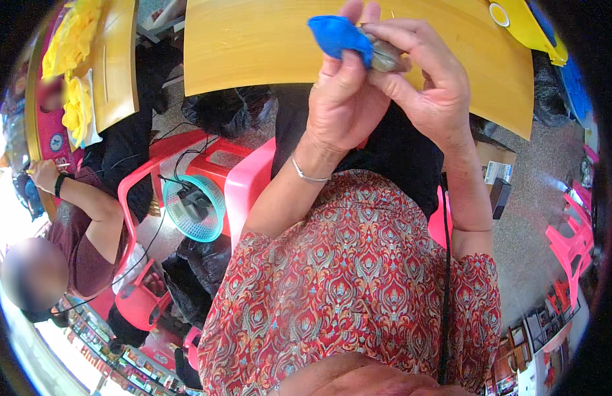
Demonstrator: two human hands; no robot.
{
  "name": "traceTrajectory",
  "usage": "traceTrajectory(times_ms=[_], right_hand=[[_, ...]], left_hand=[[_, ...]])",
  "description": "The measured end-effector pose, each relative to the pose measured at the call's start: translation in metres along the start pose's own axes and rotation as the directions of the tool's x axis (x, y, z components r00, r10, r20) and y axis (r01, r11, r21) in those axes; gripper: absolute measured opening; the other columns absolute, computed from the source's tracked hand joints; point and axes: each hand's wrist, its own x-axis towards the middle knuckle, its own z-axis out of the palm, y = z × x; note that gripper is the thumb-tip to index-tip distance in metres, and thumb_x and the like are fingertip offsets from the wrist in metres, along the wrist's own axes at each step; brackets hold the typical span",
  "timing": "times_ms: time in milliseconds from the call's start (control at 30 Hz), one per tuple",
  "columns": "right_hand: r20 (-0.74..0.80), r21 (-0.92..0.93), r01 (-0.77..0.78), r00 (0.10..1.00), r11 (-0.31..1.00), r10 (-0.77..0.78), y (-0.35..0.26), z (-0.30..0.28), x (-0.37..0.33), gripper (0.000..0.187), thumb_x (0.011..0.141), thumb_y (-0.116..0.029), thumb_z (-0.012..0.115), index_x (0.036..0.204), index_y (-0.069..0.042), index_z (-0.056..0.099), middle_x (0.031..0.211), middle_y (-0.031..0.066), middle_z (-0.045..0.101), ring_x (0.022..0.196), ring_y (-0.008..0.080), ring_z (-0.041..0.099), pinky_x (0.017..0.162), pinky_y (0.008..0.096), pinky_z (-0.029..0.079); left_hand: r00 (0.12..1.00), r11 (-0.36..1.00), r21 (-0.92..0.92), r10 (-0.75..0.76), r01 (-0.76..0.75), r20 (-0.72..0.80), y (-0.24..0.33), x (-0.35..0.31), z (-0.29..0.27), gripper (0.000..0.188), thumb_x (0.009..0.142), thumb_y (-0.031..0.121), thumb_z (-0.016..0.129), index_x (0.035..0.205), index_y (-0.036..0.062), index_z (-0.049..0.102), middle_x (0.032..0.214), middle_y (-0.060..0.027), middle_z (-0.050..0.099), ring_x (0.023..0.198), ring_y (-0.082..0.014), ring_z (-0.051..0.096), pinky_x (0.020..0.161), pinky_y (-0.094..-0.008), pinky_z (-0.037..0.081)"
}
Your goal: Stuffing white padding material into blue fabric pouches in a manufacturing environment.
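Both hands are raised together over the near edge of a yellow wooden table (253, 46). My left hand (342, 105) is closed on a small blue cloth piece (337, 38), its thumb pressed on the fabric and its fingers partly hidden behind. Against the blue piece sits a shiny grey-olive thing (386, 58), whose kind I cannot make out. The thumb and fingers of my right hand (434, 82) pinch this grey-olive thing from the right side. A silvery bracelet (306, 173) is on my left wrist.
At the left, a person (91, 218) sits by another table with yellow cloth pieces (75, 36). A turquoise basket (195, 208) stands on a red stool. Black plastic bags (230, 109) lie under my table. A yellow piece with a white ring (527, 26) is at the far right, a cardboard box (494, 162) below.
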Motion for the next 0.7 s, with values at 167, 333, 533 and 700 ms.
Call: traceTrajectory(times_ms=[167,333,533,700], right_hand=[[-0.028,-0.171,0.029,0.999,0.985,-0.034,0.003,-0.007,-0.003,0.043,0.071,0.009,0.070,0.111,-0.007,0.067,0.106,0.0076,0.063,0.098,0.0195,0.061,0.082,0.0276,0.049],[0.031,-0.320,0.144,0.989,0.936,-0.142,0.027,-0.006,-0.008,0.045,0.070,0.012,0.067,0.110,-0.008,0.068,0.106,0.0075,0.062,0.096,0.0223,0.061,0.081,0.0293,0.050],[0.144,-0.322,0.222,0.972,0.921,-0.184,0.049,0.001,-0.017,0.045,0.070,0.010,0.065,0.112,-0.009,0.067,0.110,0.0083,0.060,0.101,0.0264,0.058,0.084,0.0329,0.049],[0.185,-0.302,0.097,0.982,0.948,-0.041,0.035,0.003,-0.017,0.043,0.074,0.000,0.069,0.116,-0.009,0.064,0.115,0.0092,0.058,0.103,0.0287,0.057,0.088,0.0356,0.047]], left_hand=[[0.990,0.840,0.524,0.136,-0.139,0.045,0.026,0.003,-0.007,0.067,0.087,-0.004,0.059,0.146,0.0026,0.028,0.149,-0.0145,0.034,0.136,-0.0251,0.036,0.110,-0.0378,0.034],[0.920,0.131,0.953,0.324,-0.274,0.219,0.046,0.008,-0.024,0.028,0.086,0.012,0.070,0.111,0.0045,0.062,0.119,-0.0102,0.056,0.112,-0.0249,0.055,0.092,-0.0366,0.047],[0.902,-0.364,0.888,0.216,-0.280,0.373,0.043,0.015,-0.036,0.016,0.078,0.003,0.072,0.092,0.0008,0.066,0.094,-0.0116,0.062,0.086,-0.0255,0.061,0.074,-0.0316,0.049],[0.864,-0.531,0.799,0.222,-0.282,0.453,0.044,0.012,-0.037,0.015,0.075,0.002,0.070,0.089,0.0003,0.064,0.095,-0.0170,0.061,0.086,-0.0336,0.060,0.075,-0.0389,0.049]])
